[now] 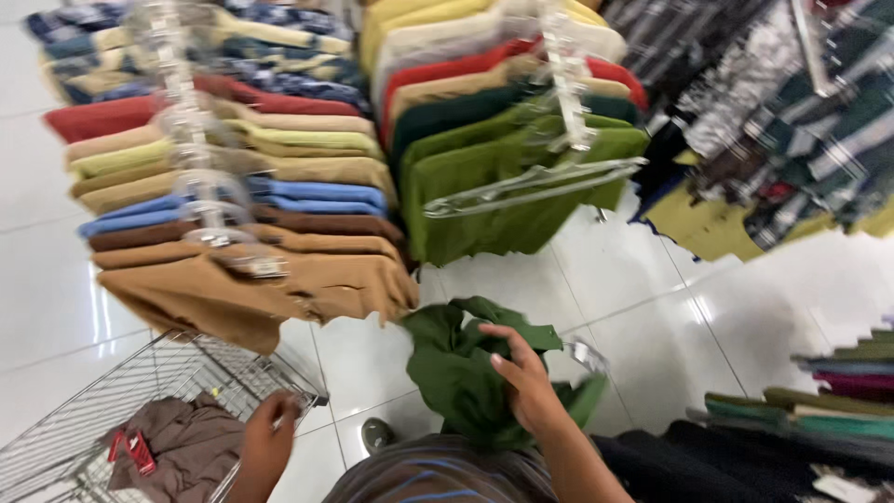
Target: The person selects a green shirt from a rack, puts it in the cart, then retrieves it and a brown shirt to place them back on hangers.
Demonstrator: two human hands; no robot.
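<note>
Gripping a crumpled dark green cotton shirt [461,373] at lower centre of the frame, the right hand [529,384] has its fingers curled closed into the fabric, bunching it against the person's striped-shirted front [438,475]. A clear plastic hanger piece [589,355] pokes out just right of that hand, blurred. The left hand [268,438] sits at lower left, fingers wrapped shut around the rim of a silver wire shopping cart [140,382]; exact finger detail is blurred. Inside the cart lies a brown folded garment with a red tag [177,445]. Upper left holds a rack of hung shirts in tan, brown, blue, cream and red [251,214] on clear hangers. Upper centre holds a second rack of green, teal, red and yellow shirts [503,158]. Plaid shirts [792,121] hang at upper right. Folded stacked clothes [829,401] sit at lower right. White glossy tiled floor [652,298] runs underneath.
</note>
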